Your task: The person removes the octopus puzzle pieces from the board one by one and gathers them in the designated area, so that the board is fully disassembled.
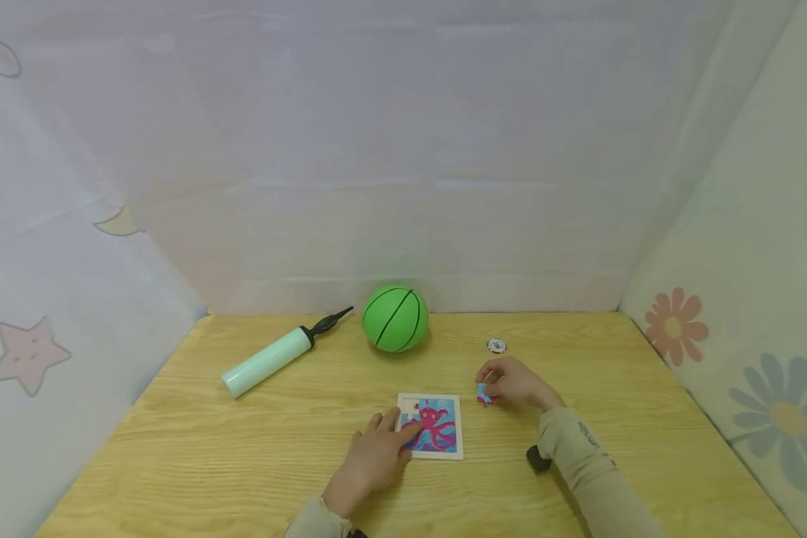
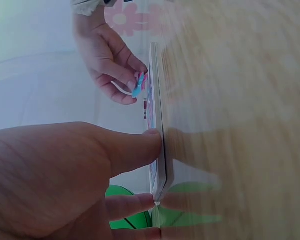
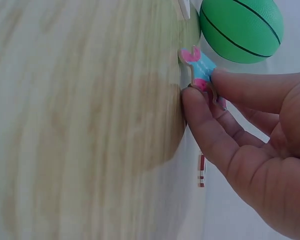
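Observation:
A square jigsaw puzzle (image 1: 449,456) with a pink octopus on blue lies flat in a white frame on the table. Bare tray shows at its upper left, where a piece is absent. My left hand (image 1: 376,457) rests at the frame's left side, its thumb on the picture and the other fingers stretched along the edge. Just right of the frame, my right hand (image 1: 516,382) pinches a blue and pink puzzle piece (image 3: 202,67) between thumb and fingers. In the right wrist view the piece is tilted, close above the wood.
A green ball (image 1: 395,319) sits at the back against the cloth wall. To its left lies a pale green hand pump (image 1: 269,362) with a black nozzle. A round black-and-white chip (image 1: 496,346) lies beyond my right hand. Printed cloth surrounds the wooden table (image 1: 242,463).

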A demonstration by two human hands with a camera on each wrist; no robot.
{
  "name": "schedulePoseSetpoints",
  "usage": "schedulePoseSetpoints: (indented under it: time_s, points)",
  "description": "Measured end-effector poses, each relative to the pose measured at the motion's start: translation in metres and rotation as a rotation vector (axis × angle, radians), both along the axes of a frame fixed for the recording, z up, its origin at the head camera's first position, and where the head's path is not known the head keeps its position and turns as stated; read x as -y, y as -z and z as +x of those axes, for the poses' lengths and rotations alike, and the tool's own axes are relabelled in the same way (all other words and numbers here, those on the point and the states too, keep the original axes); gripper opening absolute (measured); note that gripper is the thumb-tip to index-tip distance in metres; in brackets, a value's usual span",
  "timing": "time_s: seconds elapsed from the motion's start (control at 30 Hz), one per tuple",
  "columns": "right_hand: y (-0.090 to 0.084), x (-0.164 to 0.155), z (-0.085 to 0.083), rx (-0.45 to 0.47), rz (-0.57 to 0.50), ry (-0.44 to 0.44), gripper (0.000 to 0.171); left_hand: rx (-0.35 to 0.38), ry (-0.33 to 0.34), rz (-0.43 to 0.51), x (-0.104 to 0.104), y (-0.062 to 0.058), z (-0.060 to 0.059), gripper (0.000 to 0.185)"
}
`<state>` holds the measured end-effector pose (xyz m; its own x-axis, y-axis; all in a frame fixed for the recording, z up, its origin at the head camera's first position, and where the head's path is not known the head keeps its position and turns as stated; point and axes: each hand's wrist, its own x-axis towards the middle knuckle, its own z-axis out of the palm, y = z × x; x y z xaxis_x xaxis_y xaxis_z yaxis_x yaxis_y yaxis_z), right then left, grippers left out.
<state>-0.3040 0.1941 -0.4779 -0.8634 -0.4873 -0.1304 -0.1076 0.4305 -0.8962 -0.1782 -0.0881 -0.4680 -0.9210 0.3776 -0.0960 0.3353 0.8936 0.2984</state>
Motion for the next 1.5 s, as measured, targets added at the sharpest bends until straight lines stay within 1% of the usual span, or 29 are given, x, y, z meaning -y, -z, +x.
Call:
schedulePoseSetpoints:
  time_s: [0.13,0.27,0.37,0.53,0.7,0.8,0.93,1.13,1.3,1.43,1.5]
  points:
    - [-0.002,0.002,-0.001,-0.023,0.046,0.009,0.011,0.000,0.003,0.000,0.000,0.000,0.000,0.044]
    - [-0.003,0.006,0.000,-0.069,0.125,0.040,0.011,-0.008,0.003,0.002,0.000,0.001,0.000,0.044]
    - [-0.004,0.008,0.000,-0.076,0.153,0.056,0.011,-0.011,0.001,0.004,0.001,0.001,0.001,0.044]
    - [-0.002,0.008,-0.001,-0.098,0.161,0.041,0.008,-0.012,-0.002,0.009,0.001,0.002,0.001,0.044]
    - [0.002,0.007,-0.003,-0.168,0.201,0.022,0.005,-0.010,-0.007,0.003,0.001,0.003,0.001,0.043]
    - [0.004,0.005,-0.004,-0.193,0.211,0.020,0.006,-0.007,-0.007,0.004,0.002,0.002,0.001,0.043]
    - [0.005,0.004,-0.006,-0.195,0.206,0.020,0.009,-0.017,0.001,0.002,0.001,0.001,0.000,0.042]
    - [0.007,0.004,-0.006,-0.197,0.232,0.040,0.010,-0.024,0.006,-0.005,0.001,0.001,-0.001,0.043]
    - [0.006,0.004,-0.004,-0.201,0.229,0.054,0.010,-0.035,0.004,0.011,-0.001,0.002,0.000,0.043]
    - [0.002,0.006,-0.002,-0.214,0.223,0.030,0.011,-0.042,0.002,0.033,-0.003,0.000,0.003,0.043]
    - [-0.002,0.010,-0.001,-0.251,0.216,0.007,0.012,-0.051,0.005,0.042,-0.004,-0.002,0.004,0.044]
